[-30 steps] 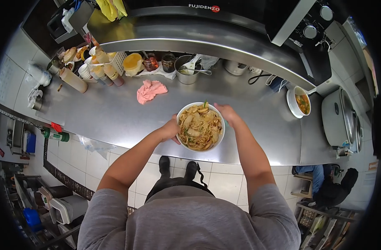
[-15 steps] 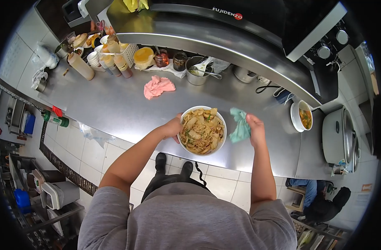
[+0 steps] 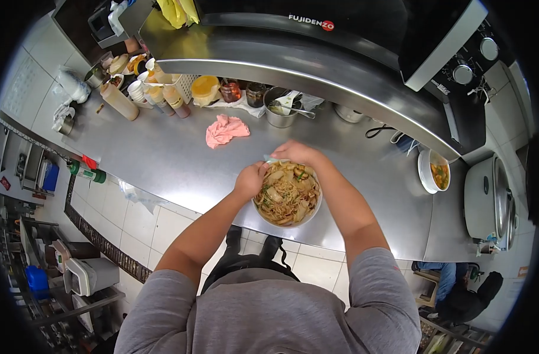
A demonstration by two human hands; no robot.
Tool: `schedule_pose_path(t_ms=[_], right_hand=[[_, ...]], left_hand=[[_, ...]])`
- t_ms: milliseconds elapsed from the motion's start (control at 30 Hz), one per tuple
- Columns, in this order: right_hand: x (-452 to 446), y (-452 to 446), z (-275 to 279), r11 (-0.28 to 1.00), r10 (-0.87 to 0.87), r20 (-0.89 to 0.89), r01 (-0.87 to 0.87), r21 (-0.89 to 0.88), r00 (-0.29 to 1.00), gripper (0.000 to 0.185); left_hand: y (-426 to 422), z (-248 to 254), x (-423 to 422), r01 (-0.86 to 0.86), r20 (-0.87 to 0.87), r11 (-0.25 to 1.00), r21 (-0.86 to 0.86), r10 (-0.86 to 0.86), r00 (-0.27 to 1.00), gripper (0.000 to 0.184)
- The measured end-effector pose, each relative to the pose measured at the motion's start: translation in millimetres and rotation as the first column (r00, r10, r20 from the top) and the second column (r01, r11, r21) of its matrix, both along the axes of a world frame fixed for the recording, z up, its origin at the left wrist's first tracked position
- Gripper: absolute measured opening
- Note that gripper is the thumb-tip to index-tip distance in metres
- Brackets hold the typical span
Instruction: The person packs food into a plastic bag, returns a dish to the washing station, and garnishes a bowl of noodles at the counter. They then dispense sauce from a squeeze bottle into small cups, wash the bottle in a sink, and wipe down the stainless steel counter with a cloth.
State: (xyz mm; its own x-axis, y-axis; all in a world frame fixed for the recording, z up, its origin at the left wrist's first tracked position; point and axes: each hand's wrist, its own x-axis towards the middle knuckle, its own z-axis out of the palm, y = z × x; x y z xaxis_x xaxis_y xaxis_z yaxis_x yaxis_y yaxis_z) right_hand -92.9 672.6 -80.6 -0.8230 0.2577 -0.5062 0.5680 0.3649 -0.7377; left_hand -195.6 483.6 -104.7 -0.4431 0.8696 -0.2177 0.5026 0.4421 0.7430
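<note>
A white bowl (image 3: 320,206) full of noodles (image 3: 286,194) stands near the front edge of the steel counter (image 3: 169,147). My left hand (image 3: 251,179) grips the bowl's upper left rim. At the bowl's far rim is my right hand (image 3: 293,152), closed on a light green cloth (image 3: 270,159); only a small part of the cloth shows between my two hands. A crumpled pink cloth (image 3: 227,131) lies on the counter beyond the bowl, to the left.
Sauce bottles (image 3: 119,101), jars and a steel pot (image 3: 280,118) line the back under a steel shelf (image 3: 269,68). A soup bowl (image 3: 426,171) and a large cooker (image 3: 482,200) stand at the right. A person in dark clothing (image 3: 467,301) is at the lower right.
My right hand went from the bowl's right side out with the green cloth, then across to the far rim. My left hand has shifted up along the rim.
</note>
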Motion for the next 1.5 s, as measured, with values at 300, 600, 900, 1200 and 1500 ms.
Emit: schedule_pose_path(t_ms=[300, 600, 900, 1200, 1500], right_hand=[[122.9, -70.2, -9.1, 0.754, -0.651, -0.428, 0.599, -0.270, 0.627, 0.029], [167.5, -176.7, -29.4, 0.536, -0.726, -0.590, 0.828, -0.165, 0.353, 0.037], [212.9, -170.4, -9.8, 0.374, -0.900, -0.093, 0.647, -0.664, 0.426, 0.034], [229.7, -160.8, 94.4, 0.062, -0.986, -0.076, -0.098, -0.993, 0.149, 0.046], [367.2, -219.1, 105.5, 0.288, -0.952, -0.302, 0.188, -0.939, -0.052, 0.042]], left_hand=[[-7.4, -6.4, 9.4, -0.239, -0.077, 0.917, 0.318, 0.276, 0.958, 0.027], [-11.6, -8.7, 34.1, -0.439, 0.067, 0.846, 0.304, 0.441, 0.895, 0.024], [-6.2, -31.6, 42.2, -0.568, 0.060, 0.759, 0.318, 0.582, 0.811, 0.022], [-28.7, 109.7, 158.9, -0.019, 0.971, 0.995, 0.103, -0.096, 0.218, 0.049], [-25.7, 132.8, 239.2, 0.627, 0.865, 0.726, 0.283, -0.476, 0.161, 0.025]])
